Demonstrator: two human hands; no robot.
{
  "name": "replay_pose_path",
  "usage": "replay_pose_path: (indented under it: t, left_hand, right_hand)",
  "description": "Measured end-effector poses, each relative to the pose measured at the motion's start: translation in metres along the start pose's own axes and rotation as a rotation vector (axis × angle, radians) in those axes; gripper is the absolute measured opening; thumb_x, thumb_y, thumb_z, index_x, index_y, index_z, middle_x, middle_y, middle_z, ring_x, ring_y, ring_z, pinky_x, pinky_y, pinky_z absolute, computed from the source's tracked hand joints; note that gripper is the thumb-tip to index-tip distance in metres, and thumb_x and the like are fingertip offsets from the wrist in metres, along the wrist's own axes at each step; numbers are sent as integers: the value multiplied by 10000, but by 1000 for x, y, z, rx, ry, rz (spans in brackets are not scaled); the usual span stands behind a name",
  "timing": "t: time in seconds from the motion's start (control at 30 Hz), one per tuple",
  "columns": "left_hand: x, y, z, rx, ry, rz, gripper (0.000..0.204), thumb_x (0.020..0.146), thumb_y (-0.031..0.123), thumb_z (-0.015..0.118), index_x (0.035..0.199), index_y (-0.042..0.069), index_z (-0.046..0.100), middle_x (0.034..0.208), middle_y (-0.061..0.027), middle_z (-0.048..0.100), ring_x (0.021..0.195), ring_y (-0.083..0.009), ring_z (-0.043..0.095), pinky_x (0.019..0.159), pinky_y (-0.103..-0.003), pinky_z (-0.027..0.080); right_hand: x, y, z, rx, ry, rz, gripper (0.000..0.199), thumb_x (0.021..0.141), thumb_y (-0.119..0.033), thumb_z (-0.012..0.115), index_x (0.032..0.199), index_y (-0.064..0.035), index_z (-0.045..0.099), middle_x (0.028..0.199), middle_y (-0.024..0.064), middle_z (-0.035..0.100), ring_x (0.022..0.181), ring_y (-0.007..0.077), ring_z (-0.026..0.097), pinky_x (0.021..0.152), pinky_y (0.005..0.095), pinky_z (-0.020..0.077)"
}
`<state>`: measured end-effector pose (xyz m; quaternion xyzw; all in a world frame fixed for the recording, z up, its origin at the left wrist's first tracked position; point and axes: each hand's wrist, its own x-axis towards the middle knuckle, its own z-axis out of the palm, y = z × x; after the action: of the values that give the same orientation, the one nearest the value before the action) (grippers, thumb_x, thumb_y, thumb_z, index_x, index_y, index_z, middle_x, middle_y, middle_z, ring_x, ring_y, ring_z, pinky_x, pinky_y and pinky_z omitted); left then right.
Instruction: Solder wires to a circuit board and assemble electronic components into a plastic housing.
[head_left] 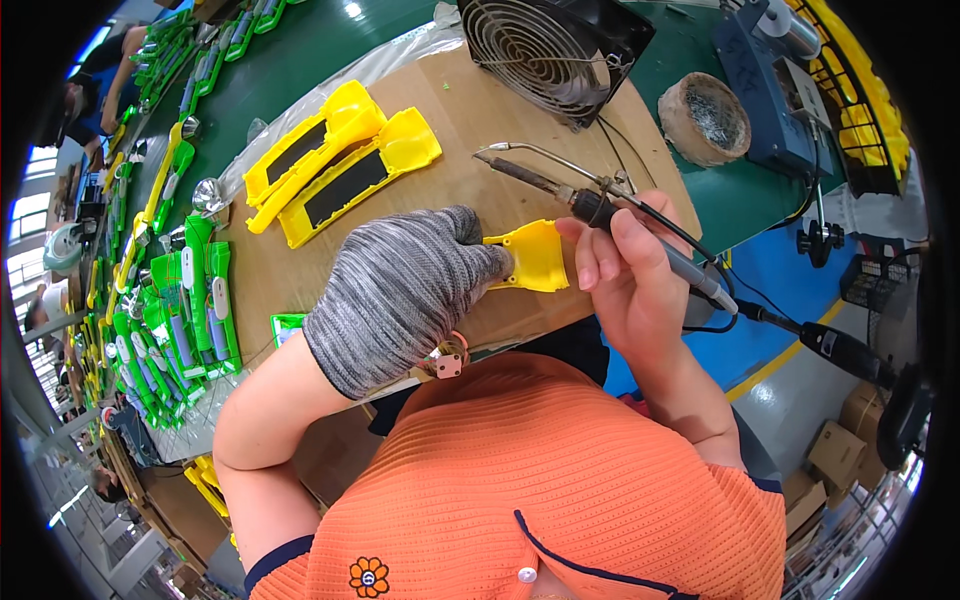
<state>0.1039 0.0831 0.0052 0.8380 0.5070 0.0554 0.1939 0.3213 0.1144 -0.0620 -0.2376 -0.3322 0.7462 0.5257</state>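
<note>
Centrally, left hand (pixel 405 290) in a grey knitted glove, closed around one end of a small yellow plastic part (pixel 532 256) lying on a brown cardboard work mat (pixel 480 130). Just at three o'clock of that part, bare right hand (pixel 620 275), fingers wrapped on the grip of a soldering iron (pixel 585 205), its metal tip aimed toward ten o'clock above the mat. At eleven o'clock of the glove, two larger yellow housings (pixel 335 160) with black insets. At twelve o'clock, a black fan (pixel 550 50). At nine o'clock, rows of green housings (pixel 190 300). Toward one o'clock, a tip-cleaning pot (pixel 705 118).
</note>
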Motion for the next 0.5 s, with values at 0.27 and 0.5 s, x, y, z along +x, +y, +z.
replay_pose_path:
  t: [0.27, 0.5]
  left_hand:
    - [2, 1, -1, 44, -28, 27, 139, 811, 148, 683, 945, 134, 719, 799, -84, 592, 731, -311, 632, 621, -401, 489]
    - [-5, 2, -4, -13, -41, 23, 263, 773, 126, 684, 1033, 94, 704, 886, -108, 641, 781, -326, 643, 683, -416, 519]
  right_hand:
    - [0, 0, 2, -36, 15, -3, 135, 990, -101, 540, 951, -57, 419, 690, 38, 491, 611, 158, 543, 923, 413, 504]
    - [0, 1, 1, -20, 32, -11, 131, 988, -104, 552, 957, -55, 434, 678, 35, 490, 611, 155, 543, 911, 409, 509]
